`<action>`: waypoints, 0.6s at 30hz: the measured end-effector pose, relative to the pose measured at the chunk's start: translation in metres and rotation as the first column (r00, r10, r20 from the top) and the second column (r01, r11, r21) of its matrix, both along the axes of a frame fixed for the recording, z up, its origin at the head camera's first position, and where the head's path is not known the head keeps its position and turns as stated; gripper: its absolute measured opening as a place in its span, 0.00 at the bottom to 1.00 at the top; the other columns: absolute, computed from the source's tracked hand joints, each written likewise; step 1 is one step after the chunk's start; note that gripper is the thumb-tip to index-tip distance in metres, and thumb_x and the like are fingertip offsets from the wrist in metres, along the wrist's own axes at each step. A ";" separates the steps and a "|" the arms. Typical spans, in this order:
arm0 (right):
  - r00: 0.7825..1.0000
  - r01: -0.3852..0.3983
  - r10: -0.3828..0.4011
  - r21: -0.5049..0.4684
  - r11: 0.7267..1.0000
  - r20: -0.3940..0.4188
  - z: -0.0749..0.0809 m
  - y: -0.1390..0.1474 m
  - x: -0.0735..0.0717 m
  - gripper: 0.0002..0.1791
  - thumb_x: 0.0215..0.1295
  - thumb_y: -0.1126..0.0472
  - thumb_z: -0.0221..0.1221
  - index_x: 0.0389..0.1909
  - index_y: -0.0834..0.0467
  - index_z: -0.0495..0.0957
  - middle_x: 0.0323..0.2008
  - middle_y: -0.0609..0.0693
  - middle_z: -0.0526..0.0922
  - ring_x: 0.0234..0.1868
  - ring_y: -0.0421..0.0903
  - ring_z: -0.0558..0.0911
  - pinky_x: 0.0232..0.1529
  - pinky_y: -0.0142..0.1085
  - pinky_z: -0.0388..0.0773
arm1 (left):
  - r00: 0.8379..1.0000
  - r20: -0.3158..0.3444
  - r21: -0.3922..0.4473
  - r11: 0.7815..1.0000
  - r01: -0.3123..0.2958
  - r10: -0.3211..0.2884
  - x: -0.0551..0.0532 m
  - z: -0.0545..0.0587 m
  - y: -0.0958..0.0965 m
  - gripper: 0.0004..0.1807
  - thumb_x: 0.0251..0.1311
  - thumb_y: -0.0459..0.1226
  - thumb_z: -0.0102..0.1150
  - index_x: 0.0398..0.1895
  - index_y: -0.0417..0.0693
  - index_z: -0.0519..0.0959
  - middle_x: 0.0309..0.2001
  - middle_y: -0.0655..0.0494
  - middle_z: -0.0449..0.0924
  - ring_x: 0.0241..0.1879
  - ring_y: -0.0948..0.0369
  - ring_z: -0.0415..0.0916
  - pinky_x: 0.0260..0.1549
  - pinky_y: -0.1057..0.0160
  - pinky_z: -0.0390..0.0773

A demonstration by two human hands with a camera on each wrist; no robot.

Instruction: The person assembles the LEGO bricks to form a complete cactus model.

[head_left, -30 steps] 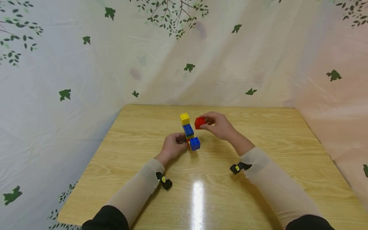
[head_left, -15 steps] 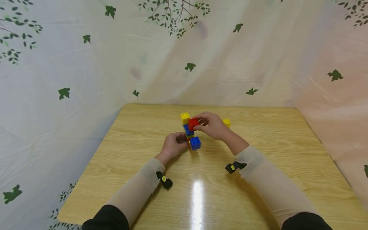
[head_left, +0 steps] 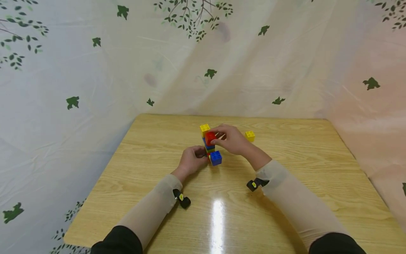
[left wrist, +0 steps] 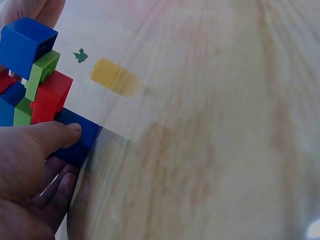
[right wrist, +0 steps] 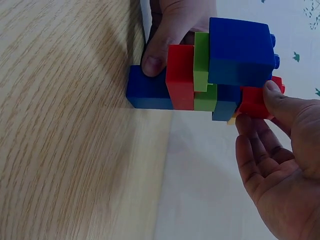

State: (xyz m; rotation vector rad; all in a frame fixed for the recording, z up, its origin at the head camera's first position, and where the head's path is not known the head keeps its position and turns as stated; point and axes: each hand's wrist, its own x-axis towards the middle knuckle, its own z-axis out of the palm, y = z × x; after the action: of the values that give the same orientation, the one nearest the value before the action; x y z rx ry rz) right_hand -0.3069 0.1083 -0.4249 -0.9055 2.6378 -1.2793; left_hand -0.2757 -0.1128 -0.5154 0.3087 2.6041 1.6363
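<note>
A tower of toy building bricks stands on the table. Its blue base brick (right wrist: 150, 91) is gripped low down by my left hand (head_left: 191, 162), thumb against its side. Above the base come a red brick (right wrist: 180, 77) and thin green bricks (right wrist: 201, 62). A blue brick (head_left: 216, 158) juts out at the near side, and a yellow brick (head_left: 204, 130) tops the far side. My right hand (head_left: 233, 140) pinches another red brick (head_left: 210, 138) between thumb and fingers. That red brick sits against the top of the middle blue brick (right wrist: 228, 102); whether its studs are pressed home I cannot tell.
A loose yellow brick (head_left: 250, 136) lies on the wooden table (head_left: 301, 158), behind and right of the tower. A pale curtain (head_left: 177, 70) with leaf prints hangs past the table's back edge.
My right hand has carried the red brick left and onto the tower's middle blue brick. The loose yellow brick, hidden behind that hand before, now shows. My left hand has stayed in place.
</note>
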 end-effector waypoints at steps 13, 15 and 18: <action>0.999 -0.024 0.025 0.017 1.000 -0.038 -0.004 -0.005 -0.003 0.22 0.72 0.62 0.67 0.66 0.54 0.81 0.47 0.49 0.80 0.49 0.48 0.82 0.53 0.44 0.83 | 1.000 -0.014 -0.008 1.000 0.003 -0.003 -0.002 -0.001 0.001 0.17 0.61 0.32 0.74 0.53 0.40 0.86 0.47 0.52 0.89 0.48 0.57 0.86 0.52 0.57 0.85; 0.999 -0.023 0.024 0.027 0.999 -0.047 -0.005 -0.005 -0.003 0.23 0.72 0.63 0.67 0.66 0.55 0.81 0.47 0.49 0.79 0.48 0.48 0.82 0.52 0.43 0.83 | 1.000 -0.015 -0.005 1.000 0.002 -0.002 -0.003 -0.002 0.001 0.17 0.61 0.31 0.75 0.53 0.40 0.86 0.47 0.52 0.89 0.48 0.57 0.86 0.52 0.57 0.85; 0.997 -0.028 0.032 0.053 0.998 -0.068 -0.005 -0.005 -0.003 0.24 0.72 0.63 0.66 0.67 0.56 0.80 0.47 0.50 0.79 0.49 0.49 0.82 0.52 0.43 0.83 | 1.000 -0.021 0.004 1.000 0.008 -0.008 -0.003 -0.001 0.001 0.17 0.60 0.31 0.74 0.53 0.39 0.86 0.47 0.51 0.89 0.48 0.56 0.86 0.52 0.57 0.85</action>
State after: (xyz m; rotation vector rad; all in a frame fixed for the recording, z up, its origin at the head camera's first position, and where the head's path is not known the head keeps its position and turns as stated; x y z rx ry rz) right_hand -0.3100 0.1029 -0.4297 -0.9950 2.6846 -1.1873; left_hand -0.2785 -0.1119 -0.5168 0.3375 2.6113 1.6451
